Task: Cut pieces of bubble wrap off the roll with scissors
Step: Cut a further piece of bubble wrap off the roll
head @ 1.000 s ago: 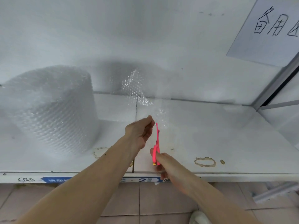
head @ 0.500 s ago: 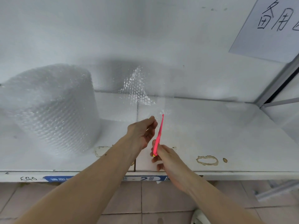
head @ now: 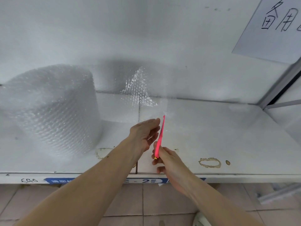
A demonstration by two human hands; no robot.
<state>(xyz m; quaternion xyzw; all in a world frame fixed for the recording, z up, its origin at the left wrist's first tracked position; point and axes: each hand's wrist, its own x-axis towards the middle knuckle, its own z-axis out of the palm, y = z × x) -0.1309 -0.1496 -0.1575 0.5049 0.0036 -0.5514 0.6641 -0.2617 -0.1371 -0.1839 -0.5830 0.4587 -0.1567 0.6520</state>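
One big bubble wrap roll [head: 48, 111] sits at the left. The right hand [head: 169, 162] grips one pink scissors [head: 160, 137], tipped more rightward than before. The left hand [head: 143, 136] pinches one loose sheet [head: 138, 88] in the middle.

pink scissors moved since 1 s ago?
Yes. The pink scissors have tilted: the tip has swung right and further from the person relative to the vertical seam in the shelf. The handle end in the right hand barely shifted.

White stained shelf board [head: 228, 136], blue-labelled front edge [head: 61, 180]. White back wall [head: 146, 38] with handwritten paper sign [head: 270, 26]. Beige tiled floor [head: 162, 199] below.
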